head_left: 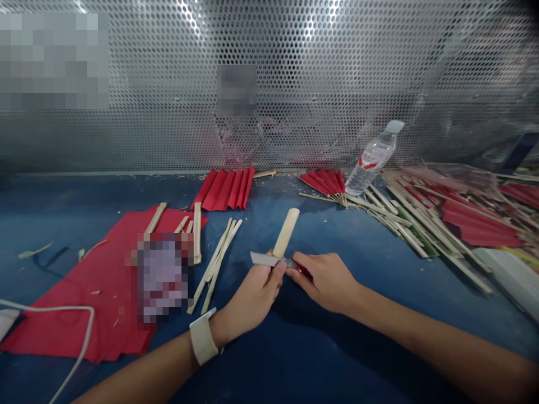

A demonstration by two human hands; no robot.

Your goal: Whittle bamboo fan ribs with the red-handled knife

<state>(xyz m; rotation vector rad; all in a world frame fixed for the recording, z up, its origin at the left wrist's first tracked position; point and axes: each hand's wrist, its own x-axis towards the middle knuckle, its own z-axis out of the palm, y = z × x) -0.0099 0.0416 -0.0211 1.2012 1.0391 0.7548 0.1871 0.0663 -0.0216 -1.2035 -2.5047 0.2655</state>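
My left hand (256, 294) is closed round the lower end of a pale bamboo strip (287, 231), which points up and away from me. In my right hand (330, 280) is a utility knife (266, 258) with a red handle, mostly covered by my fingers. Its blade lies across the strip just above my left fingers, the tip pointing left. My left thumb is close to the blade and seems to touch it. To the left of my hands, several thin bamboo sticks (217, 264) lie crossed on the blue table (261, 370).
Red paper sheets (84, 303) with bamboo pieces lie left, near a white cable (90, 325). Pleated red paper (225, 189) and a small red fan (324, 184) lie at the back. A water bottle (374, 160) leans by a bamboo pile (421, 219). Perforated metal panel (286, 84) stands behind.
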